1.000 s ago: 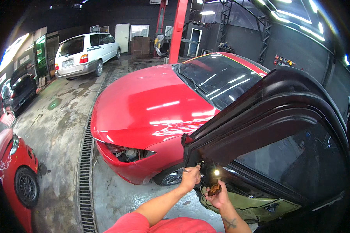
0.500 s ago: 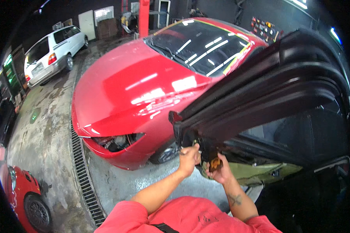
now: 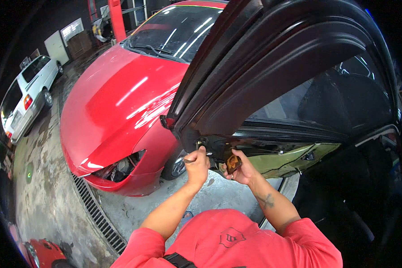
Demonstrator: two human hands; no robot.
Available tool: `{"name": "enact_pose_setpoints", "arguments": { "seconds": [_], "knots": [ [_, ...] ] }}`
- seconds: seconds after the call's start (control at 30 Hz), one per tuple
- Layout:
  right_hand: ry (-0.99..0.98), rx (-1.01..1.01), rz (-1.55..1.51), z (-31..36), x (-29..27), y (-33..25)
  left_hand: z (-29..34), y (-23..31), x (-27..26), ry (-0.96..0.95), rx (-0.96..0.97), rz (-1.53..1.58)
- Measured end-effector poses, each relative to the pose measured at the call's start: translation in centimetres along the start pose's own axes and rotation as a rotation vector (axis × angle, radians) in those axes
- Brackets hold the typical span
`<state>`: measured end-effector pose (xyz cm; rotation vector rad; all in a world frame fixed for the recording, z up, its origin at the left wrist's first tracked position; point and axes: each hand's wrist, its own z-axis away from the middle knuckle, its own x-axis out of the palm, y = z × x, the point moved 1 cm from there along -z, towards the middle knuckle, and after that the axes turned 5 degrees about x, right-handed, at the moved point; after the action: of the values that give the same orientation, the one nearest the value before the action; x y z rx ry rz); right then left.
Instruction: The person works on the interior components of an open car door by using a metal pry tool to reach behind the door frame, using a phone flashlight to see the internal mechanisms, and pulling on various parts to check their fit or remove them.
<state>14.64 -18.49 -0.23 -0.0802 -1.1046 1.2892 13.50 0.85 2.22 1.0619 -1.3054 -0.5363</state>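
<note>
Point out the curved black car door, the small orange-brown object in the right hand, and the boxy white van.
Curved black car door [image 3: 254, 76]: head view, on its upper frame.
Small orange-brown object [image 3: 232, 164]: head view, on its orange face.
Boxy white van [image 3: 35, 87]: head view, on its side panel.

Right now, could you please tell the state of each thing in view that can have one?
Dark door: upright.
Left hand: curled, grip unclear.
Right hand: closed around a dark object.
Red hood: down.
Headlight opening: uncovered.
White car: rear hatch shut.

A slotted drain [image 3: 95, 213] crosses the stained floor [image 3: 49, 196].
</note>
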Motion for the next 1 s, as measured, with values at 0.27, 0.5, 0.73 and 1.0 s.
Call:
{"name": "enact_pose_setpoints", "arguments": {
  "seconds": [0.27,0.5,0.73,1.0],
  "knots": [
    [-0.011,-0.055,-0.036,0.7,-0.5,0.3,0.8,0.7,-0.6,-0.191,-0.090,0.289],
    [0.001,-0.086,-0.053,-0.6,-1.3,1.4,0.0,0.6,-1.2,-0.252,-0.088,0.176],
    [-0.031,-0.137,-0.154,-0.4,-1.5,2.0,0.2,0.4,-0.8,-0.252,-0.081,0.122],
    [-0.154,-0.223,-0.292,3.0,-0.9,4.0,2.6,1.7,-1.6,-0.337,-0.053,0.224]
  ]
}}
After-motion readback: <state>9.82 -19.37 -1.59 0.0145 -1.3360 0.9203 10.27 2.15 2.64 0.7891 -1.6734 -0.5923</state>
